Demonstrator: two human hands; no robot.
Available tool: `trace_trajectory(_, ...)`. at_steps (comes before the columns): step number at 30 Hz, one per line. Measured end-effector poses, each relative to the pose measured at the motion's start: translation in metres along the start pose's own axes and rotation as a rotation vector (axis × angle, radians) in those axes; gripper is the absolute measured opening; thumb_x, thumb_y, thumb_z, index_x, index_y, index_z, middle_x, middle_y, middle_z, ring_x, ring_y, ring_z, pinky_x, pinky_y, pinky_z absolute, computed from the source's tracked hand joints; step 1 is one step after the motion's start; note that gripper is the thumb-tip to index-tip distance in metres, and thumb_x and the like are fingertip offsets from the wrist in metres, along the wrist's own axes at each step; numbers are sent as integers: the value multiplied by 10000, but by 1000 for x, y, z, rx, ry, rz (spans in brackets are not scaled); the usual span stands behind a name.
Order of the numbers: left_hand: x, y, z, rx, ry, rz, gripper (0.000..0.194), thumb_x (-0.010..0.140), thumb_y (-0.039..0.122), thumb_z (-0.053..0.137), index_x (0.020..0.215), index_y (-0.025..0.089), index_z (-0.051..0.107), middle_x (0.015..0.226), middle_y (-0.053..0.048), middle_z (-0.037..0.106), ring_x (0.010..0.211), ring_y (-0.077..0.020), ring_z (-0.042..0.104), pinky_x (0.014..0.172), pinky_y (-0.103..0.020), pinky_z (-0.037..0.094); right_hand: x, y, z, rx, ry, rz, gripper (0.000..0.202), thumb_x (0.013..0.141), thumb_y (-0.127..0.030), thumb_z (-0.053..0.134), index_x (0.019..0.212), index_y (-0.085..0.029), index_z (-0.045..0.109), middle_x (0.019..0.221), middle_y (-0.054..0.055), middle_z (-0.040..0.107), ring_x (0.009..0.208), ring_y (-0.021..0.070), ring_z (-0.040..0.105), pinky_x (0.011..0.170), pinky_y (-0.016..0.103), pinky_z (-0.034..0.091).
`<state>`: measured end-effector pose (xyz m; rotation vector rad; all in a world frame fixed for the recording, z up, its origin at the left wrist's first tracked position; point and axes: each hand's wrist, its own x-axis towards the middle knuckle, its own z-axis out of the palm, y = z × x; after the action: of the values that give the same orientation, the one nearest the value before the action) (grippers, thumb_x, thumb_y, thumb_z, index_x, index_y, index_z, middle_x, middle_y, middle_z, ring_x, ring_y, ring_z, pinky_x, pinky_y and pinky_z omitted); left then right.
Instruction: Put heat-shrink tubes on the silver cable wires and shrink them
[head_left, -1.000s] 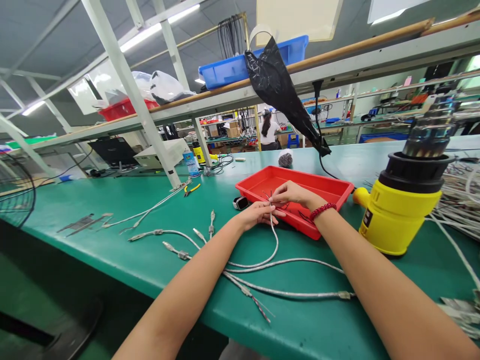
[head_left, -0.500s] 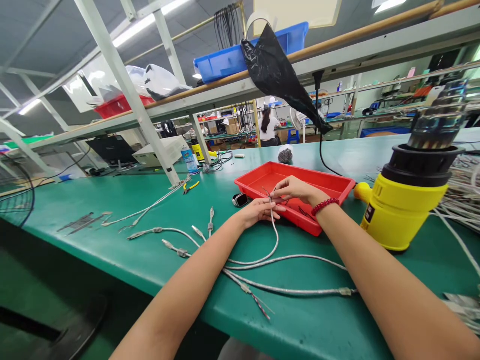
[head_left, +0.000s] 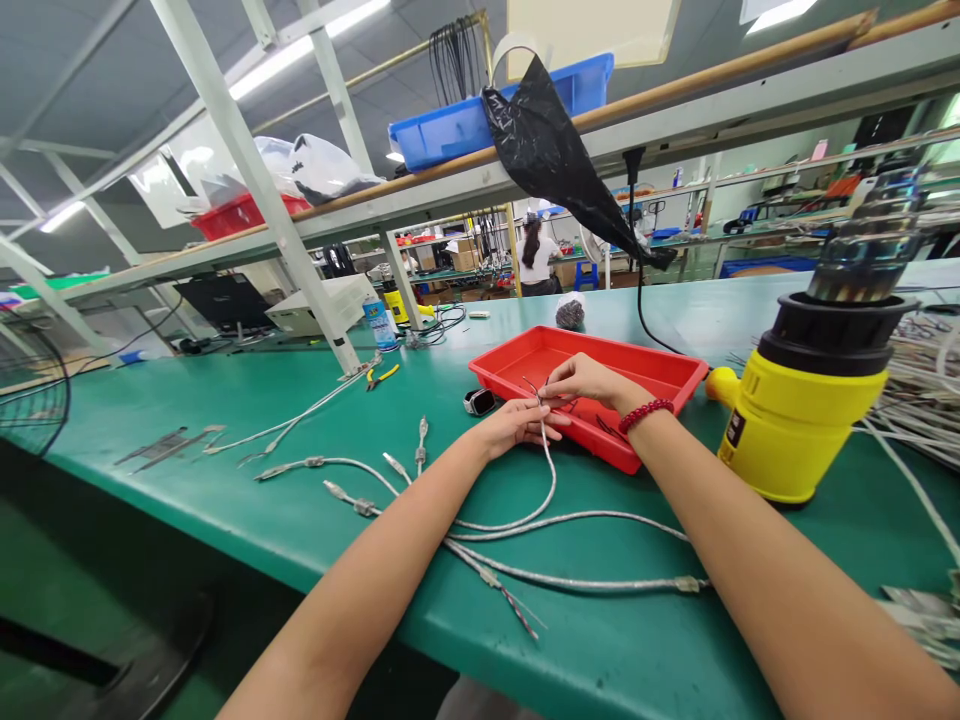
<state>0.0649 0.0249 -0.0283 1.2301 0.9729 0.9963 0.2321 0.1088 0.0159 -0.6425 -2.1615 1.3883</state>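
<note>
My left hand (head_left: 517, 424) pinches the end of a white cable (head_left: 553, 470) at the near edge of a red tray (head_left: 600, 350). Against it, my right hand (head_left: 577, 382), with a red bead bracelet at the wrist, closes its fingertips on the thin dark wires at that cable's end. The cable curves down onto the green table and joins a bundle of white cables (head_left: 577, 583) under and between my forearms. Some have connectors; one ends in bare reddish wires (head_left: 519, 612). Small dark pieces lie inside the tray.
A yellow heat gun (head_left: 802, 420) stands nozzle-up at the right, before a heap of white cables (head_left: 922, 375). A smartwatch (head_left: 479, 402), yellow-handled pliers (head_left: 383, 377) and a spray can (head_left: 380, 323) are on the table. Black plastic hangs from the shelf. A person is in the background.
The view has shifted slightly. Both hands stay at the cable end, with only a slight movement of the fingers and wires.
</note>
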Motion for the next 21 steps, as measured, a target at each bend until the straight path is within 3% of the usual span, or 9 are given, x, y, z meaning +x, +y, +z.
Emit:
trace_trajectory(5, -1, 2, -2, 60, -3, 13, 323, 779, 375, 697, 964, 117, 638, 1035, -161, 706, 603, -121, 649, 636, -258, 526, 1, 2, 0, -4, -8, -17, 254, 602, -368, 762, 658, -122, 727, 628, 62, 668, 608, 140, 572, 586, 246, 464)
trace_trajectory(10, -2, 9, 0, 154, 10, 29, 413, 735, 486, 709, 817, 83, 678, 838, -136, 738, 409, -72, 537, 627, -282, 535, -1, -1, 2, 8, -24, -28, 277, 609, -386, 751, 660, -115, 724, 635, 71, 668, 610, 142, 573, 593, 255, 468)
trace_trajectory(17, -3, 14, 4, 184, 15, 36, 415, 733, 485, 714, 862, 94, 663, 885, -149, 736, 437, -109, 590, 627, -301, 527, -2, -7, 3, 30, -42, -3, 284, 600, -386, 759, 701, -125, 709, 622, 38, 632, 584, 123, 539, 551, 244, 446)
trace_trajectory(21, -1, 8, 2, 134, 10, 25, 417, 774, 449, 691, 992, 96, 650, 989, -177, 714, 497, -133, 638, 618, -281, 521, -2, -9, 3, 42, -63, -2, 247, 612, -358, 755, 685, -132, 686, 603, 11, 598, 583, 100, 513, 549, 220, 423)
